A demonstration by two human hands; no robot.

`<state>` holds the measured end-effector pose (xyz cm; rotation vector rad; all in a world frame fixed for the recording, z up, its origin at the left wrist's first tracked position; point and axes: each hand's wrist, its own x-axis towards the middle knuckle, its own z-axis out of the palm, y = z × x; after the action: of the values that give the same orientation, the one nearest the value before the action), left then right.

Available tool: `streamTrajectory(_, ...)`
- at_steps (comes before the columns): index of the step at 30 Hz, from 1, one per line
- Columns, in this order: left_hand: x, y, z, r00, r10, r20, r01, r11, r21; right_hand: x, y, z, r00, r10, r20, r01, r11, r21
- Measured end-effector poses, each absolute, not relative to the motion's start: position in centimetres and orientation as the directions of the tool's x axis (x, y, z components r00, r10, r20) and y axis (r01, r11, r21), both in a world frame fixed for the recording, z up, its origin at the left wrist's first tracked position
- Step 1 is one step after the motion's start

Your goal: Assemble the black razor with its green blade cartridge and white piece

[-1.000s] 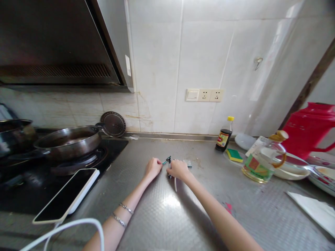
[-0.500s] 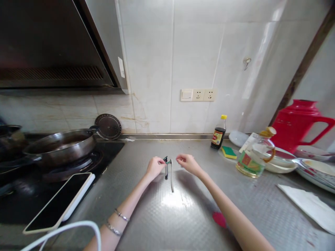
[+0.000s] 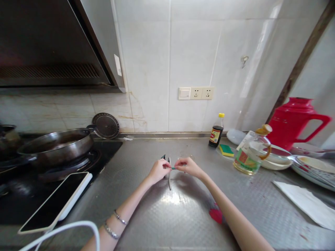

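Over the middle of the steel counter (image 3: 146,223), my left hand (image 3: 159,171) pinches one end of a small green strip (image 3: 173,168). My right hand (image 3: 188,166) meets it from the other side, fingertips closed on the strip's right end. A thin pale grey cord-like piece (image 3: 170,183) lies behind and below the fingertips, partly covered by them. Just beyond my left fingers, a small black object (image 3: 163,157) shows only in part; its kind is unclear. Two silver bracelets circle my left wrist.
Left are a phone (image 3: 54,205), a white cable (image 3: 68,225) and a steel pan (image 3: 60,142) on the stove. Right stand a soy sauce bottle (image 3: 216,134), a sponge (image 3: 226,150), an oil jug (image 3: 248,158), a red thermos (image 3: 295,122) and bowls. A pink-red item (image 3: 216,214) lies by my right forearm.
My right hand has moved left and closed on the green strip, which only my left hand held before. The view has shifted slightly.
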<state>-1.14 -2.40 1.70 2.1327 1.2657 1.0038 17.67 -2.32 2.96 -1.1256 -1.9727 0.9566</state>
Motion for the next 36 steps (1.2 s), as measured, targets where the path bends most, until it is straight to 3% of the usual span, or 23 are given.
streamTrajectory(11, -1.0, -2.3, 1.0, 0.318, 0.872, 0.371, 0.522, -0.488, 0.699, 18.1, -1.9, 2.6, -0.446, 0.879, 0.171, 0.433, 0.379, -0.817)
streamTrajectory(19, -0.9, -2.1, 1.0, 0.309, 0.882, 0.357, 0.515, -0.471, 0.716, 21.8, 1.5, 2.0, -0.294, 0.945, 0.14, 0.477, 0.272, -0.836)
streamTrajectory(30, 1.9, 1.1, 0.5, 0.431, 0.836, 0.34, 0.679, -0.549, 0.488, 23.3, 5.3, 0.6, -0.347, 0.917, 0.197, 0.674, 0.39, -0.627)
streamTrajectory(36, 4.2, 2.6, -0.6, 0.456, 0.846, 0.276, 0.672, -0.531, 0.517, 22.8, 4.9, 0.2, -0.36, 0.911, 0.202, 0.695, 0.406, -0.593)
